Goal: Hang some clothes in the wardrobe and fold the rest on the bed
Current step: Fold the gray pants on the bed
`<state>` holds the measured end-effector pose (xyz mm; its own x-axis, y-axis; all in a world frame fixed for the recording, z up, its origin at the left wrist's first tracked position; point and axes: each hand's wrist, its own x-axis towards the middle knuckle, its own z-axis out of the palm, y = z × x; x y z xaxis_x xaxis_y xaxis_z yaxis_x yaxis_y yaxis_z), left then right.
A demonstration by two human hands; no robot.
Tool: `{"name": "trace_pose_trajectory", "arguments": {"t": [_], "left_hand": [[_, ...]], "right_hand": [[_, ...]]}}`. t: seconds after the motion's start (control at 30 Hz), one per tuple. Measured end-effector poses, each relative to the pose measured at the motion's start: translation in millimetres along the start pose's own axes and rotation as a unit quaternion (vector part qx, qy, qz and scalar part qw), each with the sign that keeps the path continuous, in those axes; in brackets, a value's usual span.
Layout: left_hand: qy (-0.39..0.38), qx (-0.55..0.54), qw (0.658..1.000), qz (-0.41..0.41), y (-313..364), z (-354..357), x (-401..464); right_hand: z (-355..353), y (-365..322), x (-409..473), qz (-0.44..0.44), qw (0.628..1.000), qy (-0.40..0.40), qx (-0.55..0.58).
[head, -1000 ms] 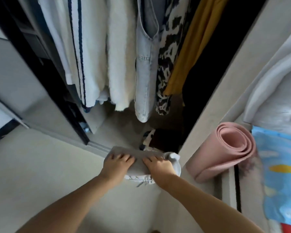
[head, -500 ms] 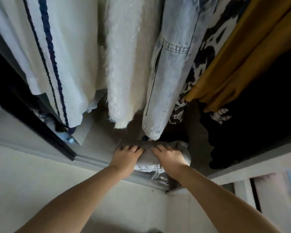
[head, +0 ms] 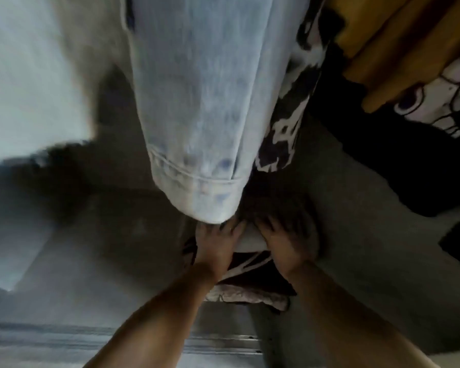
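Blurry frame, head deep in the wardrobe. Hanging clothes fill the top: white garment (head: 24,75) far left, pale denim (head: 197,115) in the middle with its hem dropping low, black-and-white print (head: 284,134) just right of it, mustard cloth (head: 377,49) far right, and a black top with a white graphic (head: 436,102) below that. The denim hem hangs right over the left hand (head: 215,243) and covers its fingertips, so it blocks the view of that hand's far end. Wardrobe floor (head: 104,248) is grey and dim; a metal door track (head: 64,338) runs across the near edge. Both hands are down on a folded grey garment (head: 252,237) that sits on a small pile on the wardrobe floor, centre of frame, between the two wrists. Under it, near side, a dark piece with white marks (head: 247,264) and a pinkish crumpled cloth (head: 250,296) at the pile's near edge. Left hand lies on the garment's left end, fingers seem spread, grip cannot be told because of hem and blur. Right hand (head: 284,243) lies on the right end, fingers (head: 270,224) spread and fairly flat, pressing on top; whether the thumb hooks round the edge cannot be told.
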<state>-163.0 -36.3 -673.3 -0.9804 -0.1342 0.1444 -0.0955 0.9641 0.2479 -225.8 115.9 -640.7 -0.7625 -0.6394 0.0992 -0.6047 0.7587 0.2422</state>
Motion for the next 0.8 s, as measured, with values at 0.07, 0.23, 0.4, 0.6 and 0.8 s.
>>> {"name": "trace_pose_trajectory", "arguments": {"t": [0.07, 0.23, 0.4, 0.6, 0.8], "left_hand": [[-0.020, 0.067, 0.997, 0.019, -8, 76, -17], [-0.042, 0.076, 0.996, 0.018, -10, 178, -41], [-0.033, 0.053, 0.998, 0.022, -19, 175, -31], [-0.166, 0.031, 0.985, 0.038, -17, 130, -35], [-0.216, 0.055, 0.975, 0.019, 0, 46, -56]], "right_hand": [[62, -12, -13, 0.029, 0.990, -0.137, 0.004], [146, -32, -46, 0.087, 0.992, -0.086, 0.012], [160, -28, -40, 0.094, 0.986, -0.134, 0.031], [118, -25, -35, 0.064, 0.968, -0.244, 0.004], [39, -26, -46, 0.042, 0.962, -0.266, 0.041]]}}
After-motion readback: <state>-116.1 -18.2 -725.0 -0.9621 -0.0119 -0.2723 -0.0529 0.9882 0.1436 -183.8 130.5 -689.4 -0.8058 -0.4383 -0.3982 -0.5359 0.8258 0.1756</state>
